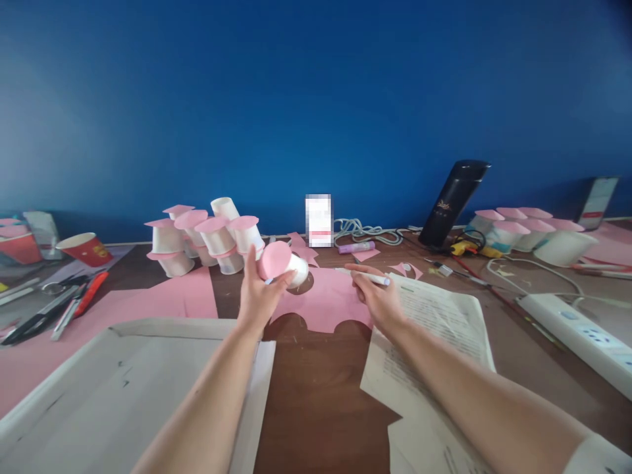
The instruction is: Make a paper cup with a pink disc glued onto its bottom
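My left hand (259, 299) is wrapped round a small white paper cup (299, 271), which is tilted on its side with a pink paper disc (275, 261) over one end. The cup is held just above the left edge of a pink paper sheet (332, 299) with rounded notches cut from its edges. In my right hand (379, 297) is a white pen (379, 280), gripped between thumb and fingers, its tip pointing left over the same sheet. Whether the tip touches the paper I cannot tell.
Stacked white cups with pink discs (214, 227) stand left; similar cups (523, 230) stand right. A phone (319, 220) leans on the blue wall. A black flask (451, 204), cables and a power strip (582, 329) lie right. A utility knife (81, 306) and scissors lie left.
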Action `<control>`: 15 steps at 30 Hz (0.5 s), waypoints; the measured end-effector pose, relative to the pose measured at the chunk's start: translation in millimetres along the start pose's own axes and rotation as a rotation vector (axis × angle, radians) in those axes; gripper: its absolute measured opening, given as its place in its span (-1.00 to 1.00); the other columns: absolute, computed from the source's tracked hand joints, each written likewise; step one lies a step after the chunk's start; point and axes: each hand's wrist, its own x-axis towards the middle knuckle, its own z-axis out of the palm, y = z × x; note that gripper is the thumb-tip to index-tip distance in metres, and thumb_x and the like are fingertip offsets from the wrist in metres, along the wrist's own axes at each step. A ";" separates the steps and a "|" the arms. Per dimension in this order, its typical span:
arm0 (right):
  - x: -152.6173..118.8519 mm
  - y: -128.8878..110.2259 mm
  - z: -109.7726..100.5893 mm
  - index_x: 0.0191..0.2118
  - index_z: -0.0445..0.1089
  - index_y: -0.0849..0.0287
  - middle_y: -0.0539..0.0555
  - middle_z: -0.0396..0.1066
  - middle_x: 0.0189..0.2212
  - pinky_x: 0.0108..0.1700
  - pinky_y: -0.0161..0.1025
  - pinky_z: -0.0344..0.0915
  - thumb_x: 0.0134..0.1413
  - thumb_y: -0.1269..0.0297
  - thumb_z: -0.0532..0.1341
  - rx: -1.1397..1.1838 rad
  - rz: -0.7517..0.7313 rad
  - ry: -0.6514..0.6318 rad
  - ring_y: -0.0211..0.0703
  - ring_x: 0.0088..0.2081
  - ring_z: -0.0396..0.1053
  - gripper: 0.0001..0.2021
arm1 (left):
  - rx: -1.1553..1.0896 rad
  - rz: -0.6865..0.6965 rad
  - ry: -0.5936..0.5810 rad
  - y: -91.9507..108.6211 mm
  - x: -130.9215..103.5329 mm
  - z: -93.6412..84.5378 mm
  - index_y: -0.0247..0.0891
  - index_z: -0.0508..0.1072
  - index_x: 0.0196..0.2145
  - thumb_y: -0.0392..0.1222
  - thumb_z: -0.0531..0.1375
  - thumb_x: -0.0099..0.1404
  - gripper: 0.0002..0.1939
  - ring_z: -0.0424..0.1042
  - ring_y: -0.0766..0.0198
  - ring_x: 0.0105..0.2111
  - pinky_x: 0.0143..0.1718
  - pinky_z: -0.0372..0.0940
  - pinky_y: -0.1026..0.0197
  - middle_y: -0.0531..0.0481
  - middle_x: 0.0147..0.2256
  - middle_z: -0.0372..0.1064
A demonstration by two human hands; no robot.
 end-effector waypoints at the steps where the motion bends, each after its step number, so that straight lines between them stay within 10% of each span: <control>1: 0.0 1.7 -0.6 -0.17 0.49 0.19 -0.08 0.27 -0.59 -0.59 -0.36 -0.03 -0.06 0.18 0.24 -0.016 -0.010 0.004 -0.39 -0.62 0.06 -0.68 | 0.037 -0.019 0.072 -1.1 2.1 -1.3 -0.16 -0.11 0.31 0.13 0.32 0.00 0.05 0.05 -0.13 0.24 0.16 0.11 -0.10 -0.18 0.28 0.00; 15: -10.8 -7.0 -1.1 -0.13 0.50 0.20 0.02 0.41 -0.48 -0.50 -0.34 0.17 0.04 0.14 0.20 -0.125 -0.084 -0.163 -0.31 -0.53 0.23 -0.67 | 0.374 -0.029 0.124 -18.0 11.7 -1.0 -0.20 -0.15 0.32 0.06 0.29 0.02 0.03 0.05 -0.17 0.24 0.14 0.12 -0.14 -0.25 0.31 -0.09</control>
